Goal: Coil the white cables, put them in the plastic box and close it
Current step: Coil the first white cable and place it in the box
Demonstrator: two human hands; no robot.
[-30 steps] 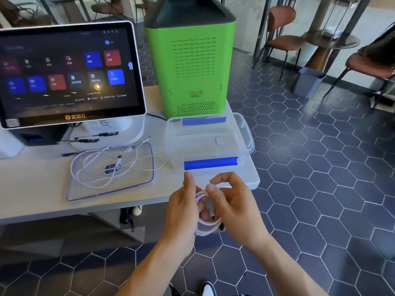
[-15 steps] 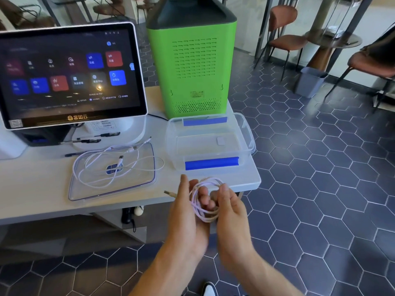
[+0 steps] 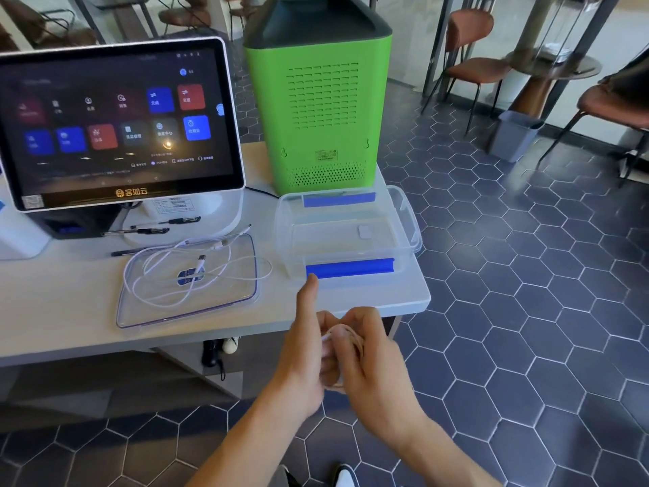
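Hands point(image 3: 346, 356) clasp coiled white cable point(image 3: 339, 333) between them, near plastic box point(image 3: 404, 219).

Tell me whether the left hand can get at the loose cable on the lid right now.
Probably not yet: the left hand and right hand both hold the coiled cable; nothing blocks the loose cable itself.
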